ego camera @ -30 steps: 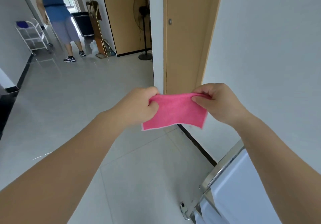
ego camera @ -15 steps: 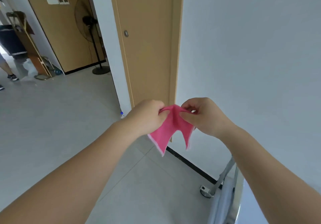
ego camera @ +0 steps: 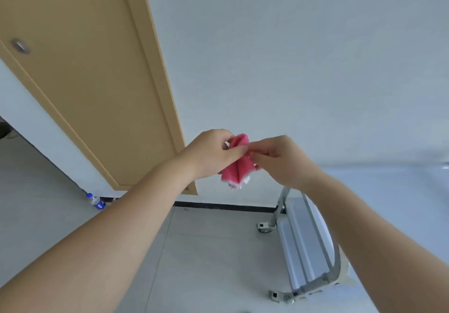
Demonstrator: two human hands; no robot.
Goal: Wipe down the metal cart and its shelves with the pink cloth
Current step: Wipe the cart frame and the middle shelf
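Silver metal cart with pale shelves (ego camera: 306,244) stands low right against the wall, untouched. Small pink cloth (ego camera: 237,167) bunched at chest height between both hands, likely being folded into a wiping pad. Left hand (ego camera: 211,153) and right hand (ego camera: 279,158) both pinch its top edge.

The pink cloth (ego camera: 237,164) looks soft and fuzzy, matt, with a paler edge. The cart (ego camera: 307,239) has smooth metal tubing with a dull shine. The door (ego camera: 85,82) is matt wood-toned; the floor (ego camera: 206,252) tiles look smooth.
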